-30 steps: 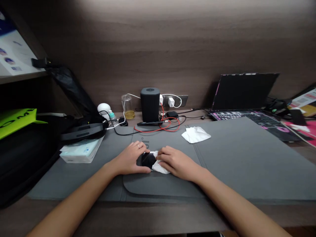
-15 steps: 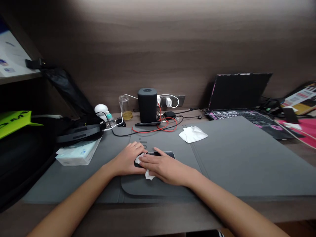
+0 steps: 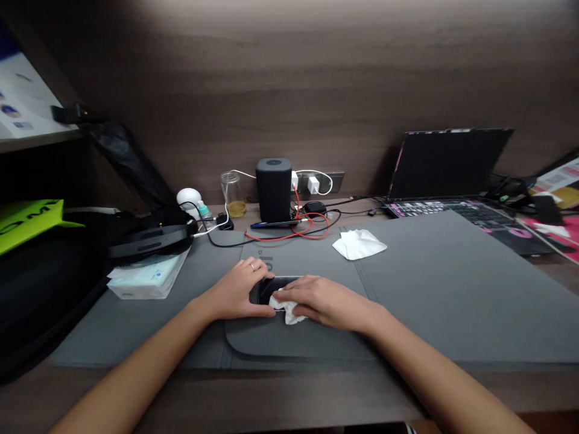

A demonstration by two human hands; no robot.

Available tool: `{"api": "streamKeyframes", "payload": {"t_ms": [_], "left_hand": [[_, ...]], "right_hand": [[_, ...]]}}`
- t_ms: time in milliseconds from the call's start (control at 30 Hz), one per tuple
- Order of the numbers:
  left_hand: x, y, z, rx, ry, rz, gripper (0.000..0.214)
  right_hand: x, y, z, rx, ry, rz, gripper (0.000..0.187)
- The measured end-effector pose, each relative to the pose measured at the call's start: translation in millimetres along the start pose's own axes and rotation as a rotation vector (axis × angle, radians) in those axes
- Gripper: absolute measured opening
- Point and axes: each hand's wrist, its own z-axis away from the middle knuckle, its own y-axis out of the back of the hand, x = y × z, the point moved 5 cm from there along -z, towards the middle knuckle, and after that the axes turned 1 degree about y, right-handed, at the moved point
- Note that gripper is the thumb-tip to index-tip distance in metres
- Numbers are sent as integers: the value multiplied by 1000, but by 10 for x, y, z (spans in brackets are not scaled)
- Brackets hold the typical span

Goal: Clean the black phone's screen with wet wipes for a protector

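1. Over the head feed I am seeing two bare hands resting on a grey mat [image 3: 452, 301].
2. The phone [image 3: 268, 289] is lying flat on the mat, dark screen up, between the hands; its right part is passing out of sight beneath the right hand [image 3: 328, 301].
3. Left hand [image 3: 239, 291]: thumb and index finger are standing apart by the phone's breadth, holding its near and far edges at the left end. I am noting a ring on one finger.
4. Right hand: fingers are lying close together, curling over a crumpled tissue [image 3: 289, 310] and holding it against the screen; one corner is spilling over the near edge onto the mat. I am not able to tell the grip's firmness.
5. A second tissue [image 3: 360, 245] is lying farther back, apart from both hands.
6. Behind, a black speaker [image 3: 274, 191] is standing beside a glass jar [image 3: 234, 196]; a tissue pack [image 3: 149, 280] is sitting to the left.
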Motion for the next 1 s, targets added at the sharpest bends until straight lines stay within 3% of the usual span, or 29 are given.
{"api": "streamKeyframes", "payload": {"t_ms": [233, 433, 733, 833, 1000], "left_hand": [[-2, -1, 0, -8, 6, 5, 61], [-13, -2, -4, -6, 42, 8, 59], [-3, 9, -3, -10, 35, 10, 57], [0, 6, -3, -16, 30, 13, 58], [-9, 0, -3, -13, 37, -1, 58]], "right_hand": [[99, 204, 248, -29, -87, -81, 35], [160, 221, 262, -46, -120, -50, 24], [288, 300, 359, -16, -208, -27, 23], [355, 317, 381, 45, -244, 4, 24], [395, 376, 371, 281, -300, 144, 20]]}}
